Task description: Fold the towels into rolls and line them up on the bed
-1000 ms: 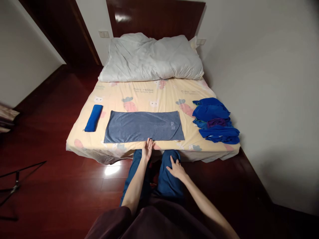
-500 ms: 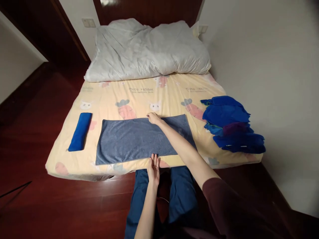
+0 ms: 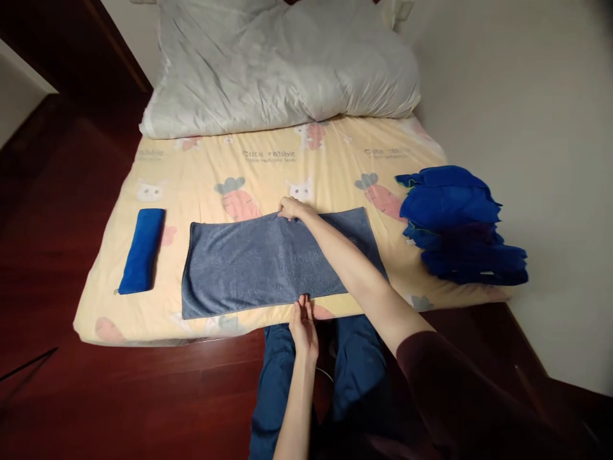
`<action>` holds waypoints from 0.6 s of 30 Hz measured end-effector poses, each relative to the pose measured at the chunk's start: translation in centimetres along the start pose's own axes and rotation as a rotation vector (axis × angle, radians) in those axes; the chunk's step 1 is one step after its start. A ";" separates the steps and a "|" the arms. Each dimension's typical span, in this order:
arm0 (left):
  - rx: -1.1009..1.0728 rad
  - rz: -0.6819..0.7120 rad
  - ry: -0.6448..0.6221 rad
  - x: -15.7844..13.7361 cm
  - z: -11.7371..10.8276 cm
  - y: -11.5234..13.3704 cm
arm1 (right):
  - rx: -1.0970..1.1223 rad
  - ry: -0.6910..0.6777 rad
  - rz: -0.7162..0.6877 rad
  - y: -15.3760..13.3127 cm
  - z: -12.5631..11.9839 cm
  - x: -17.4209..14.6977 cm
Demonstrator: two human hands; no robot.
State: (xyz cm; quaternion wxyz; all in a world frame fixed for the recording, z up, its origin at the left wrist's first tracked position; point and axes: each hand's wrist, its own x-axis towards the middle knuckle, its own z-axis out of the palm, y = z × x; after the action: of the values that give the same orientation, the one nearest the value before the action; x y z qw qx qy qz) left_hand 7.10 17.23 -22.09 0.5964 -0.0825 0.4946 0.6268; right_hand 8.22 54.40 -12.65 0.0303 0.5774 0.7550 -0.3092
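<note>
A grey-blue towel (image 3: 239, 265) lies spread lengthwise near the front edge of the bed. My right hand (image 3: 291, 209) reaches across it and pinches its far edge near the middle, where the cloth rises slightly. At the near edge, my left hand (image 3: 304, 326) is turned palm up, its fingertips closed on the hem. A faint crease runs across the towel between both hands. Part of the towel's right side is hidden beneath my right forearm.
To the left lies a folded blue cloth (image 3: 142, 251). A loose pile of blue cloths (image 3: 454, 220) sits at the right, near the wall. A pale grey quilt (image 3: 282, 70) is heaped at the far end of the patterned bed sheet (image 3: 191, 172).
My right hand has taken hold of the towel's far edge and raised it a little. My left fingers have closed at the near edge. The view has tipped downward.
</note>
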 end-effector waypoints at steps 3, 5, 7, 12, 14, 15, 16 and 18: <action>0.031 0.069 -0.022 -0.5 -0.3 0.1 | 0.053 0.025 -0.023 -0.1 -1.1 -0.2; 0.044 0.106 -0.018 -0.6 -0.4 0.3 | 0.067 0.061 -0.047 -0.1 -1.3 -0.5; 0.080 0.159 -0.008 -0.6 -0.5 0.4 | 0.091 0.102 -0.060 0.1 -1.2 -0.8; 0.266 0.324 -0.001 -1.8 0.0 1.7 | 0.212 0.194 -0.085 0.7 -1.9 -1.8; 0.329 0.378 0.006 -2.9 0.5 2.8 | 0.300 0.226 -0.129 0.8 -2.8 -2.6; 0.359 0.417 0.005 -3.5 0.7 3.5 | 0.354 0.246 -0.153 0.8 -3.4 -3.1; 0.393 0.467 0.002 -4.2 1.0 4.3 | 0.408 0.265 -0.178 0.8 -4.0 -3.7; 0.466 0.585 -0.007 -5.6 1.3 6.1 | 0.499 0.307 -0.227 0.7 -5.4 -5.2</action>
State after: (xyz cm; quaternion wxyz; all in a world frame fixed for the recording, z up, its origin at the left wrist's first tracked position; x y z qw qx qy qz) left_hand 4.17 15.66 -14.36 0.3963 0.2023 0.6247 0.6417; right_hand 12.27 52.82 -6.50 -0.2614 0.5188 0.7114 -0.3955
